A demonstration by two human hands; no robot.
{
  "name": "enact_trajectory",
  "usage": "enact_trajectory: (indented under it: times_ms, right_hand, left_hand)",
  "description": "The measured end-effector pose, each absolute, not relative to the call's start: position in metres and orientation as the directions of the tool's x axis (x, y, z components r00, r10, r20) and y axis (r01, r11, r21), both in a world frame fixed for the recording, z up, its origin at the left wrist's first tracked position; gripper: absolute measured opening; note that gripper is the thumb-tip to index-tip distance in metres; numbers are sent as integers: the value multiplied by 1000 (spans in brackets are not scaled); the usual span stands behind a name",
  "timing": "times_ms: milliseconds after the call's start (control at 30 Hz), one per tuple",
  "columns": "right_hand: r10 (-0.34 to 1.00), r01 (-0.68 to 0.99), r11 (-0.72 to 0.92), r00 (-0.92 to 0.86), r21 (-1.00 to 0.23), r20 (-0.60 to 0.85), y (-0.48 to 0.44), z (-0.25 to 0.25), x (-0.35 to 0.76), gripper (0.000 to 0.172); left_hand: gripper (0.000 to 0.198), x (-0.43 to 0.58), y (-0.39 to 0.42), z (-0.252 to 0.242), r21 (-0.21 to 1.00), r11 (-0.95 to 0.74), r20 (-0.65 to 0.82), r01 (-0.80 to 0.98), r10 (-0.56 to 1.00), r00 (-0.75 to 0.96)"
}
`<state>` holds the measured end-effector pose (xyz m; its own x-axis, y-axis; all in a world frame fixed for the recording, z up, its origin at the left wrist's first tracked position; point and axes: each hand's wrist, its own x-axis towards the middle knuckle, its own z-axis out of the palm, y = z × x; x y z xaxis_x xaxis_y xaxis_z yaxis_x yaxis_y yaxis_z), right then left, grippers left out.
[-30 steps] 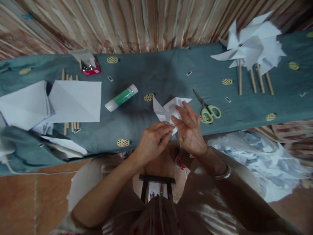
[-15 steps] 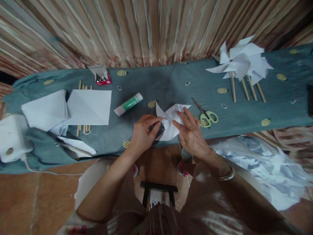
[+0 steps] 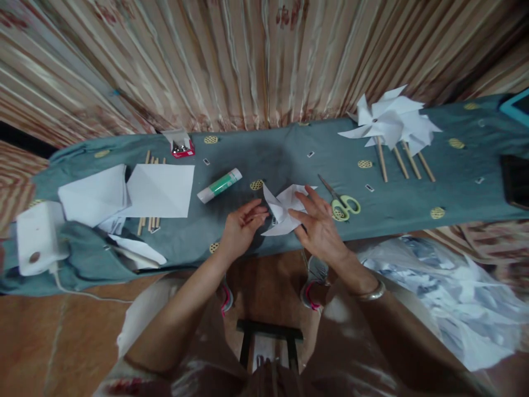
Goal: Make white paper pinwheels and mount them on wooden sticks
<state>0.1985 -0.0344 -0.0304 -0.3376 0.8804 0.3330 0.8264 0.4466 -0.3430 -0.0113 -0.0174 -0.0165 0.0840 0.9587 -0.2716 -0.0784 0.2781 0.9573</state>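
Observation:
A white paper pinwheel (image 3: pixel 283 215) with folded blades lies near the front edge of the cloth-covered table. My right hand (image 3: pixel 320 229) grips its right side, with several fingers resting over the paper. My left hand (image 3: pixel 243 229) is just left of the pinwheel, fingers bent and a little apart, with nothing visible in them. To the right of my right hand are scissors (image 3: pixel 346 205) with light green handles. A glue stick (image 3: pixel 220 186) with a green label lies behind my left hand.
White paper sheets (image 3: pixel 165 190) lie over wooden sticks (image 3: pixel 140 225) at left, near a small red box (image 3: pixel 183 149) of metal pins. Finished pinwheels (image 3: pixel 388 121) on sticks lie at back right. A white power adapter (image 3: pixel 39 237) sits far left. A bag of paper scraps (image 3: pixel 446 298) stands right.
My left hand has let go of the pinwheel's middle and drawn slightly left. My right hand stays on the paper. The whole view has shifted a little.

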Motion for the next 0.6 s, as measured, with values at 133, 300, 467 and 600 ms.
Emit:
enact_trajectory:
  times_ms: [133, 300, 467, 600]
  right_hand:
    - [910, 825, 391, -278, -409, 308, -32, -26, 197, 30]
    - [906, 805, 398, -268, -440, 329, -34, -24, 192, 30]
    - [876, 815, 445, -310, -371, 371, -38, -22, 187, 30]
    - [851, 800, 494, -364, -340, 379, -44, -18, 182, 36]
  left_hand:
    - [45, 3, -21, -7, 763, 489, -448, -423, 872, 200]
    - [47, 13, -19, -5, 655, 565, -483, -501, 823, 298]
    - [41, 16, -17, -8, 676, 547, -450, -494, 837, 312]
    - [33, 14, -15, -9, 686, 531, -429, -498, 848, 312]
